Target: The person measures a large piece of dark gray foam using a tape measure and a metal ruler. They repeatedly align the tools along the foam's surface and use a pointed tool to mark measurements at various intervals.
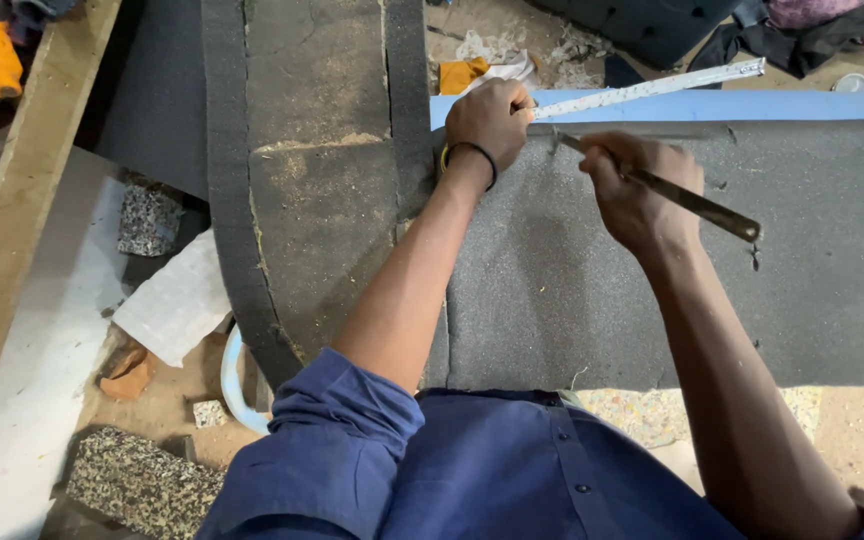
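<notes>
1. Sandy workshop floor point(857, 430) lies under everything, strewn with foam offcuts, and a pale wooden plank point(22, 190) runs along the far left.
2. A wide sheet of dark grey foam point(572, 300) is spread flat in front of the person, butted against older, stained grey foam panels point(317, 180) on its left.
3. A light blue sheet point(712, 105) shows as a strip along the far edge of the grey foam.
4. The left hand point(490, 120) is closed into a fist, fingers curled fully together, pressing down on the near end of a long metal ruler point(652, 88) at the foam's top edge. A black band circles that wrist.
5. The ruler stretches away to the right, tilted slightly upward across the blue strip.
6. The right hand point(637, 195) is clamped tightly around a long, thin blade point(697, 200), no gap between fingers and tool.
7. The blade's tip touches the grey foam just beside the ruler, close to the left fist; its other end sticks out past the hand to the right.
8. Both hands sit near each other at the foam's far edge.
9. Blue shirt sleeves are rolled up on both arms.
</notes>
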